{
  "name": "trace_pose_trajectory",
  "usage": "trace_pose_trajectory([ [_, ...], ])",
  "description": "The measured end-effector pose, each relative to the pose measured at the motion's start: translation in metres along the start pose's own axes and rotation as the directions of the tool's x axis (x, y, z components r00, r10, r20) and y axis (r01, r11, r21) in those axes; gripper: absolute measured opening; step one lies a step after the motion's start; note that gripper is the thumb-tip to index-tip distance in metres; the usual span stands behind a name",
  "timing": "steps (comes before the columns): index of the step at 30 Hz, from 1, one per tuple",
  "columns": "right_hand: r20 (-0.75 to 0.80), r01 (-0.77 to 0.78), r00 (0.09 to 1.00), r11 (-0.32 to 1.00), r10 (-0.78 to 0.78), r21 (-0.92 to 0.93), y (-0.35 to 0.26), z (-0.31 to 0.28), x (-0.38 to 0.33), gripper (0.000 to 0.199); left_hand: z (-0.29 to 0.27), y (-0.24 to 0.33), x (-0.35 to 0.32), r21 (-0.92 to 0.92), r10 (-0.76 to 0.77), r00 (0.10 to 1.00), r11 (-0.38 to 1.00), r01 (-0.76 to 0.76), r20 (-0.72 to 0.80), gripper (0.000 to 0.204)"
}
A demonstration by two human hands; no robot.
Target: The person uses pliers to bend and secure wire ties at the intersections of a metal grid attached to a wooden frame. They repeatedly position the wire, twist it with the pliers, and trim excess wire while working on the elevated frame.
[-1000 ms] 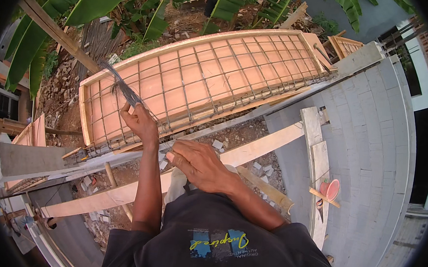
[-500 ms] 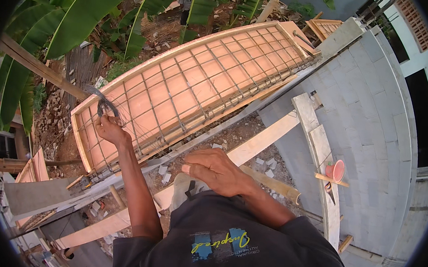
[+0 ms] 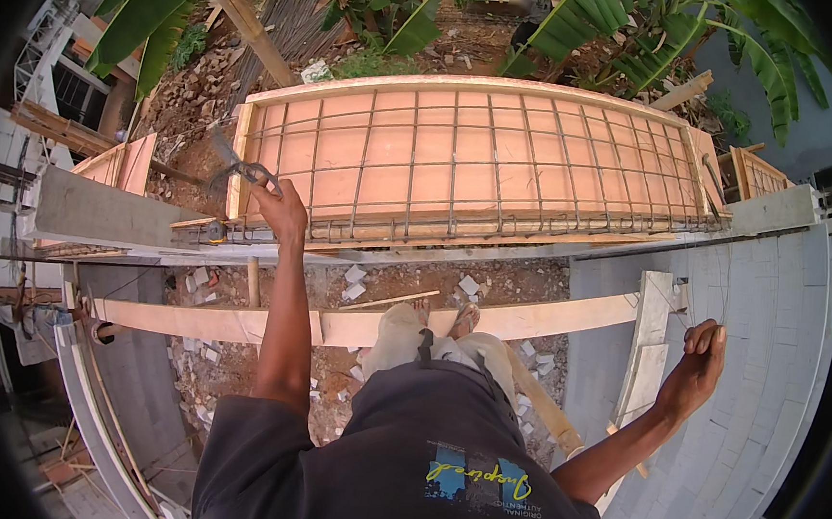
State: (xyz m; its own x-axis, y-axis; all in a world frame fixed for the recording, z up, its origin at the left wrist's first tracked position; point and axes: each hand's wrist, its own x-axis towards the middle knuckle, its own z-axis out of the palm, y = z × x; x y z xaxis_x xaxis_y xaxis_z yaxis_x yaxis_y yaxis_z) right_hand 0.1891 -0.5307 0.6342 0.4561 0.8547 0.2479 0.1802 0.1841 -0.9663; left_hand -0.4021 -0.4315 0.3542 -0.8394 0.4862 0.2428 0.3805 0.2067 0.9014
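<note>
My left hand point(image 3: 284, 214) is closed around a looped bundle of thin dark tie wire point(image 3: 233, 165), held over the left end of a shallow wooden formwork box point(image 3: 389, 89). Inside that box lies a grid of steel rebar point(image 3: 454, 156) above orange-pink panels. Out to the right, my right hand point(image 3: 698, 369) is raised with its fingers pinched together. Thin wire strands point(image 3: 689, 307) show at its fingertips, over the grey block surface point(image 3: 767, 342).
My feet are on a narrow wooden plank point(image 3: 566, 318) above rubble-strewn ground point(image 3: 512, 266). Pale boards point(image 3: 644, 362) stand at the right. Beyond the formwork are a slanting wooden pole point(image 3: 245, 21), banana leaves point(image 3: 586, 30) and another person point(image 3: 532, 5), partly hidden.
My view has swung left, so the formwork now lies level across it. My right hand has moved from in front of my body far out to the right. The left hand still holds the wire bundle.
</note>
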Motion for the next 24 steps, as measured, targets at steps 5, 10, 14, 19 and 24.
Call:
trace_pose_trajectory([
  [5, -0.115, 0.05, 0.99, 0.959, -0.085, -0.278, 0.012, 0.012, -0.007, 0.042, 0.008, 0.005, -0.036, 0.237, -0.033, 0.994, 0.972, 0.007, 0.105, 0.047],
  [10, 0.006, 0.102, 0.994, 0.957, -0.105, -0.27, 0.029, 0.067, -0.003, 0.04, 0.053, -0.131, -0.015, 0.553, -0.073, 0.963, 0.829, -0.086, 0.258, 0.065],
  [14, 0.162, 0.076, 0.986, 0.949, -0.027, -0.306, 0.034, 0.111, -0.019, 0.038, 0.104, -0.105, -0.036, 0.657, -0.491, 0.452, 0.656, -0.371, 0.745, 0.071],
  [19, 0.513, 0.345, 0.857, 0.795, -0.051, -0.499, 0.076, 0.15, -0.044, 0.033, 0.093, 0.101, -0.13, -0.069, -0.048, 0.192, 0.829, 0.556, 0.98, 0.055],
  [24, 0.678, 0.495, 0.732, 0.736, -0.066, -0.462, 0.127, 0.193, -0.076, 0.026, 0.068, 0.193, -0.194, -0.077, 0.012, 0.102, 0.747, 0.661, 0.995, 0.052],
])
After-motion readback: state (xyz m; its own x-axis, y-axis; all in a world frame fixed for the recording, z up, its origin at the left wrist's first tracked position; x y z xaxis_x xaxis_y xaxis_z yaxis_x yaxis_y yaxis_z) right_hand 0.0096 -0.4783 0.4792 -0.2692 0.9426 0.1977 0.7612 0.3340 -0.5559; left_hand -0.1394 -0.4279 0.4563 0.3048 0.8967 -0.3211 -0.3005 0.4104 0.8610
